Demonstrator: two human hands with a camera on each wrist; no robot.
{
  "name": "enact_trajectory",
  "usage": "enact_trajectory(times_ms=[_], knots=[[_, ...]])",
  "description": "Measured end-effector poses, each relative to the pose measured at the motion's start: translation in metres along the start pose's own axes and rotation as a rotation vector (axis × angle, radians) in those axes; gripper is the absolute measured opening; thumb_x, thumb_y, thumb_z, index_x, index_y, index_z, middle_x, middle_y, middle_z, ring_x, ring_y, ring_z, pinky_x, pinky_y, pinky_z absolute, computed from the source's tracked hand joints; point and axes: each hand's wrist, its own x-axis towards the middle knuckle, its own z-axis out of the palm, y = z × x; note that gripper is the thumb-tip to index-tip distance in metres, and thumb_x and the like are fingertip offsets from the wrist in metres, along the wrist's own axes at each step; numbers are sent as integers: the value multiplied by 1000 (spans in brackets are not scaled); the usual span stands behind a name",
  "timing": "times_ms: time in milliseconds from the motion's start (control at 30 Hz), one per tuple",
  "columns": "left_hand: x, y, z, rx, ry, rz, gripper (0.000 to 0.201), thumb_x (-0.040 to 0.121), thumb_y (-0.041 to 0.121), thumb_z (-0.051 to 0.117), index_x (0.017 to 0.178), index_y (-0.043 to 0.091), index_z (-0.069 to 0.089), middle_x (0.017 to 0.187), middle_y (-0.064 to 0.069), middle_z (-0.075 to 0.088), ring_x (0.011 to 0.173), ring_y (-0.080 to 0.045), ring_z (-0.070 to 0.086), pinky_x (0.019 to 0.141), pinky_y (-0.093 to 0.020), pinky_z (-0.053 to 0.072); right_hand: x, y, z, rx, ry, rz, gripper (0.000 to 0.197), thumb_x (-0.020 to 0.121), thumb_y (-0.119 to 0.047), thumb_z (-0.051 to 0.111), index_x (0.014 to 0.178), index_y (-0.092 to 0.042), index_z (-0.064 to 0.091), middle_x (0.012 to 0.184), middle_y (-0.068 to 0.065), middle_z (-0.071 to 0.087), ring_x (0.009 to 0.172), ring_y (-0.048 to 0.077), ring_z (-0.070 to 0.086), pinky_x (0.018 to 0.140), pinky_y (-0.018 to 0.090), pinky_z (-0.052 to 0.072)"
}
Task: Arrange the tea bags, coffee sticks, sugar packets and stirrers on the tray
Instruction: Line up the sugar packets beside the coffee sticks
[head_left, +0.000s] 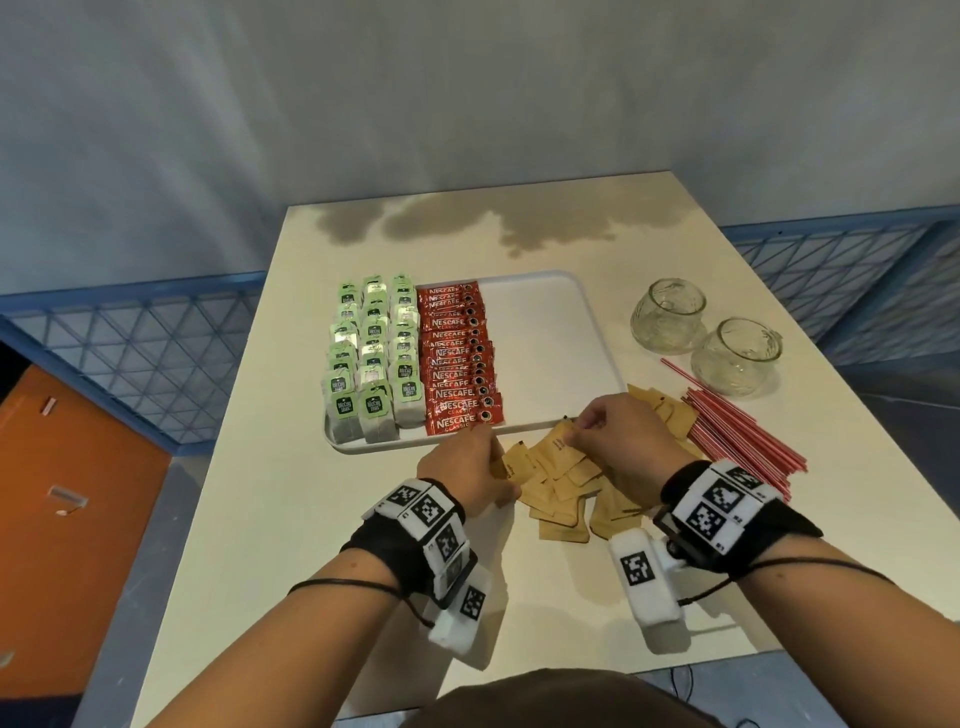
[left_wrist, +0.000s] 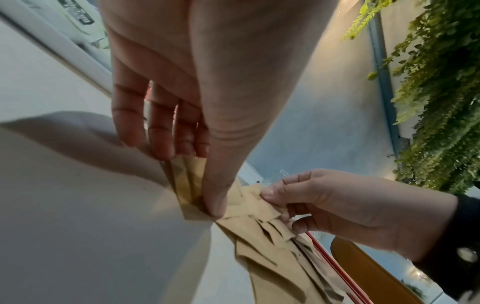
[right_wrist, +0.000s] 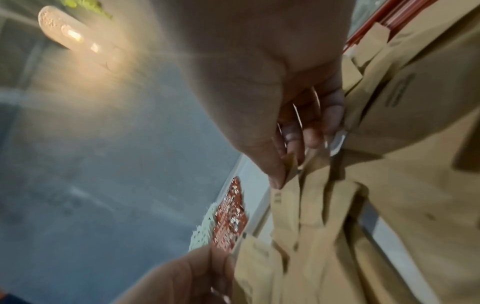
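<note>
A white tray holds three rows of green-tagged tea bags on its left and a column of red coffee sticks beside them; its right half is bare. Brown sugar packets lie heaped on the table in front of the tray. My left hand pinches a small stack of sugar packets between thumb and fingers. My right hand pinches one packet at the top of the heap. Red-striped stirrers lie to the right of the heap.
Two empty glass cups stand on the table right of the tray. The table's front edge is close to my body. A blue mesh fence runs behind the table on both sides.
</note>
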Motion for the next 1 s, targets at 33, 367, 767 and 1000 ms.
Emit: enact_trajectory(times_ms=[33,367,767,1000], knots=[[0,-2,0,-28,-4,-5,37,79,39,77,100,26,50,94,9,59,85,-13,57,68,-29,44,0,0,-7,44,-22,-10,14,81,-28,78,82,-15,73,82,-3,70,84,15,66,77,33,55],[-10,12,-33,-597,-6,36,21,103,22,43,101,22,64,96,-5,72,82,-19,67,70,-28,50,-10,-39,-46,329,-242,-233,17,89,-21,70,97,-5,71,91,4,72,79,10,63,70,23,51],[-10,20,-39,-1131,-241,-91,45,99,39,44,114,0,64,101,-21,71,92,-34,69,75,-39,60,-5,-43,-32,194,-269,-441,8,91,-11,68,90,-14,60,88,7,70,75,11,65,72,26,55],[-4,6,-24,-968,-315,-47,39,80,21,77,113,6,64,100,-18,73,88,-31,71,65,-31,60,-4,-33,-29,-24,-121,-313,26,79,-36,79,90,-17,66,86,-1,68,79,15,64,77,36,54]])
